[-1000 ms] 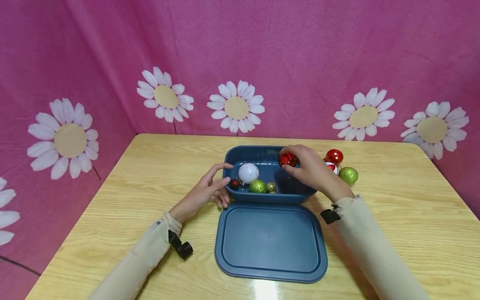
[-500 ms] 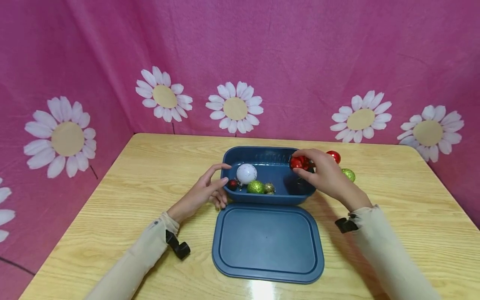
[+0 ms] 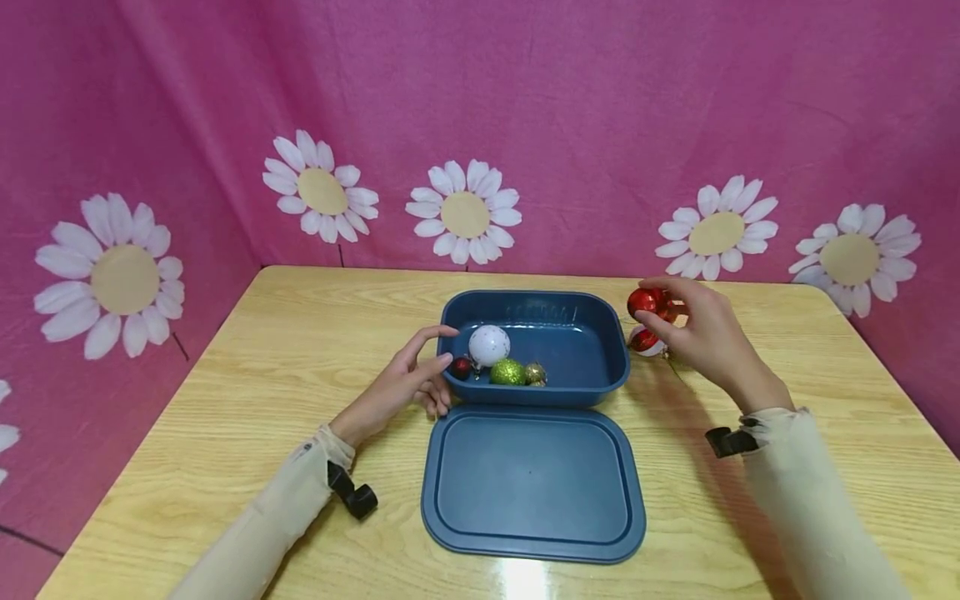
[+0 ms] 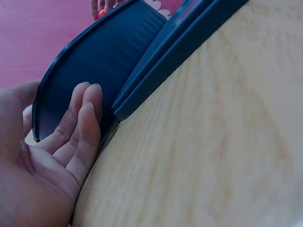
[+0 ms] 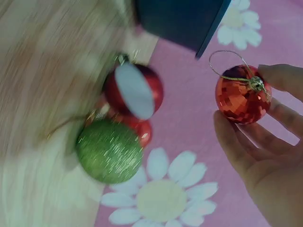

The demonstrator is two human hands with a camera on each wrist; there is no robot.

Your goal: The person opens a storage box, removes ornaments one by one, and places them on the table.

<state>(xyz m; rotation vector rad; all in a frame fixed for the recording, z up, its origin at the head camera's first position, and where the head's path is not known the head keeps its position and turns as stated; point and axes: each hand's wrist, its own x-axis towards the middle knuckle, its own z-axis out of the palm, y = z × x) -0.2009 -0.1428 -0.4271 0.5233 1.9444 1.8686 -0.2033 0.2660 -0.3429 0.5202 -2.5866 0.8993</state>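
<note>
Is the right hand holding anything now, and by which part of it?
Yes: the right hand holds a red faceted bauble by its round sides, between the fingers, with its gold cap exposed.

The rectangular dark-blue box (image 3: pixel 573 346) can be entered at its right half; its left is obstructed by a speckled white ball (image 3: pixel 490 345).

The box (image 3: pixel 570 342) and lid (image 3: pixel 531 483) are dark blue. The tiled ball (image 5: pixel 239 101) is red with a gold loop (image 5: pixel 234 78); the banded ball (image 5: pixel 135 90) red and white; the glitter ball (image 5: pixel 110 151) green; the speckled ball (image 3: pixel 489 345) white. White daisies (image 3: pixel 465 215) with yellow centres dot the pink cloth (image 3: pixel 480 83).
</note>
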